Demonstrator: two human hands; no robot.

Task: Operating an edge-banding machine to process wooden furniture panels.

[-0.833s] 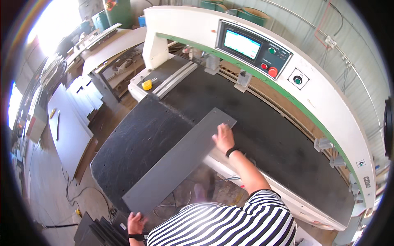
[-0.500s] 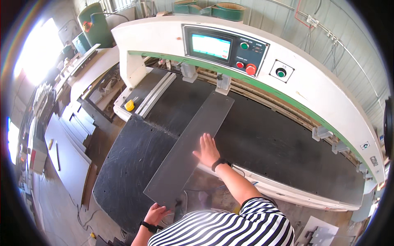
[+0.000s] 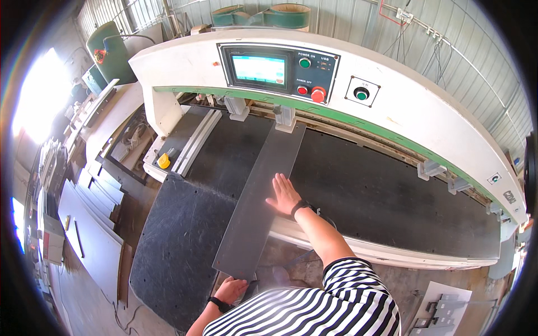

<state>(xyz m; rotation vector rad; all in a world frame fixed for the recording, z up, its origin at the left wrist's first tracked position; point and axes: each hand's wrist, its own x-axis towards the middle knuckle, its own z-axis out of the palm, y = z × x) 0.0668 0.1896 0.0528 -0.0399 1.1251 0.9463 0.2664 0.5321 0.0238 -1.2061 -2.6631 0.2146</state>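
Observation:
A long dark grey panel point(image 3: 255, 215) lies across the black bed of a white and green machine point(image 3: 386, 120), its far end at a grey clamp block point(image 3: 285, 119). My right hand point(image 3: 284, 195) rests flat on the panel's right part, fingers stretched out and thumb apart. At the panel's near end, which juts past the bed, my left hand point(image 3: 231, 289) holds the edge with its fingers closed. Its fingertips are partly hidden at the edge.
A black side table point(image 3: 179, 246) adjoins the bed's left. An aluminium rail point(image 3: 197, 143) and a yellow tape measure point(image 3: 163, 161) lie at the far left. Above the bed is a control panel point(image 3: 280, 73) with a screen and buttons. Pale sheets point(image 3: 92, 235) are stacked further left.
The panel has turned slightly and its far end has shifted further in at the clamp block. My left hand has closed on its near end; my right hand stays flat on it. The view has shifted.

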